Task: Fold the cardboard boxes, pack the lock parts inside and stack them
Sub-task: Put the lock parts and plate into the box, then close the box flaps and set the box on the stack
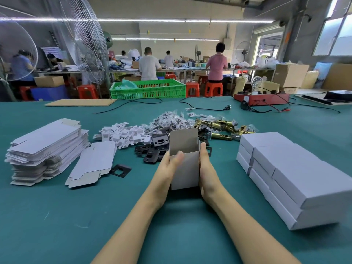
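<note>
A small white cardboard box (185,171) stands upright on the green table (76,216), its top flap raised and its mouth open. My left hand (167,168) holds its left side, thumb across the front near the rim. My right hand (206,172) presses flat against its right side. Behind the box lie black lock plates (152,149), brass latch bolts (222,126), small bags of screws (171,121) and white card inserts (123,134). Flat unfolded boxes (45,147) are piled at the left. Closed white boxes (291,176) are stacked at the right.
One flat box blank (93,164) and a loose black plate (121,170) lie left of my hands. Black cables (133,103), a red device with a bulb (261,98) and a cardboard sheet (80,102) sit at the table's far edge. Several people work at benches beyond.
</note>
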`<action>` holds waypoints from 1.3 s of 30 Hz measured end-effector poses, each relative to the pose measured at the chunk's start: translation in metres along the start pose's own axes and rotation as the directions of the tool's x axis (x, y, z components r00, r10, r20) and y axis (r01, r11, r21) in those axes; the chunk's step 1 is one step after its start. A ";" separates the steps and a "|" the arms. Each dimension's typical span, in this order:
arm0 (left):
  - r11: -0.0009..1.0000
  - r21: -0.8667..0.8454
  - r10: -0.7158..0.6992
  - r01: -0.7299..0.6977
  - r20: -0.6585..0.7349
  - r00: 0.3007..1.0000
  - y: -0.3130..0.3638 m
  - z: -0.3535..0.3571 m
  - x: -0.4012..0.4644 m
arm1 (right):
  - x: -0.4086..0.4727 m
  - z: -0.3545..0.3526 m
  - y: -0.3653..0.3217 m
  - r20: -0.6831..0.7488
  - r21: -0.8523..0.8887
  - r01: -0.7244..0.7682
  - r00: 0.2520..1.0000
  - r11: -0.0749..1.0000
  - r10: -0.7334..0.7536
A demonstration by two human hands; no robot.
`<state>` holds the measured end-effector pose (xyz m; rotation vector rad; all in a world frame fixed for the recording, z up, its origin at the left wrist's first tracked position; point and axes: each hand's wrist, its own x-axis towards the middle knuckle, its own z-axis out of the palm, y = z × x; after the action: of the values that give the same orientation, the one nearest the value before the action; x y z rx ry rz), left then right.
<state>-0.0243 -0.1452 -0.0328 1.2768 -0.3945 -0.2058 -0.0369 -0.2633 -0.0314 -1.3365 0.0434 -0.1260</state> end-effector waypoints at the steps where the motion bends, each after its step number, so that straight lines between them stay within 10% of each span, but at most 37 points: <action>1: 0.999 -0.036 -0.036 0.036 0.001 0.999 0.001 0.001 -0.001 | 0.000 0.001 0.002 0.011 0.008 -0.001 1.000 1.000 0.001; 26: 0.966 -0.249 0.047 -0.061 -0.064 0.997 0.018 0.009 0.006 | 0.007 0.002 -0.003 0.060 0.181 0.035 0.997 0.983 -0.046; 39: 0.970 -0.241 0.010 -0.039 -0.121 0.993 0.019 0.011 0.006 | 0.006 0.011 -0.016 -0.194 0.003 0.297 0.937 0.955 -0.290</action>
<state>-0.0250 -0.1519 -0.0106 1.0364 -0.2728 -0.1508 -0.0312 -0.2565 -0.0126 -1.2883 0.0036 -0.5077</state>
